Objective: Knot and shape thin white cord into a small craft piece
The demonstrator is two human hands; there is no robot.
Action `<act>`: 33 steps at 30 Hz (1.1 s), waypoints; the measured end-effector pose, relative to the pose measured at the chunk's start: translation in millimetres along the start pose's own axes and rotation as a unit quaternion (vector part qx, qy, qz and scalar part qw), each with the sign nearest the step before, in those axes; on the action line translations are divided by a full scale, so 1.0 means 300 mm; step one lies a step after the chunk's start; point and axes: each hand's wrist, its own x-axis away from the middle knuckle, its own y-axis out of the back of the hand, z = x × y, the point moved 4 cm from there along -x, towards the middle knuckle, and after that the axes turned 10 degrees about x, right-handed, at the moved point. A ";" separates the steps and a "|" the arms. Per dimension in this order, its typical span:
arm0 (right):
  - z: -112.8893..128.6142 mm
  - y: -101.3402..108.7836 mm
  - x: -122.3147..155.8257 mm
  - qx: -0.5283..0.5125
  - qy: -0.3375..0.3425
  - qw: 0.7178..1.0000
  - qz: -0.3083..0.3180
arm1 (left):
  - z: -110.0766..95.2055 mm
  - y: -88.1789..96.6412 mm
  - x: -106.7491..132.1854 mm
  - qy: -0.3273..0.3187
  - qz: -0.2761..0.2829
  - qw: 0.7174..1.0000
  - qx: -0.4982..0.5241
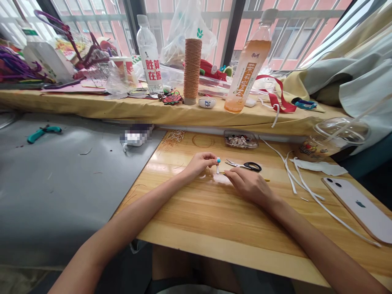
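My left hand (200, 162) rests on the wooden table (214, 220), fingers pinched on a small white piece with a blue bead (218, 162) on top. Close beside it, my right hand (249, 185) lies knuckles up with its fingers curled near a thin thread or wire; what it holds is hidden. Black-handled scissors (249, 165) lie just beyond the right hand. A clear tray of small beads (240, 139) sits further back.
A phone (359, 206) lies face down at the right, with white cords (301, 183) and a clear plastic cup (333, 139) near it. The yellow-covered sill holds a thread spool (192, 69), two bottles (248, 69) and clutter. Teal pliers (43, 133) lie on the grey surface.
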 end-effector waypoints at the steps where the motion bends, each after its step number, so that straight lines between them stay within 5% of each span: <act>1: 0.001 0.002 0.000 0.001 0.006 1.000 -0.004 | 0.001 0.001 -0.001 -0.002 0.002 1.000 -0.002; 12: 0.005 0.020 -0.009 0.052 0.046 0.997 -0.036 | 0.021 0.004 -0.009 0.005 0.031 0.999 -0.023; 21: -0.009 0.007 -0.011 0.065 -0.020 0.998 0.002 | 0.023 0.009 -0.013 -0.003 0.031 0.999 -0.010; 33: -0.010 0.000 0.010 0.031 0.026 0.999 -0.002 | 0.014 -0.001 -0.005 -0.001 0.037 0.999 -0.032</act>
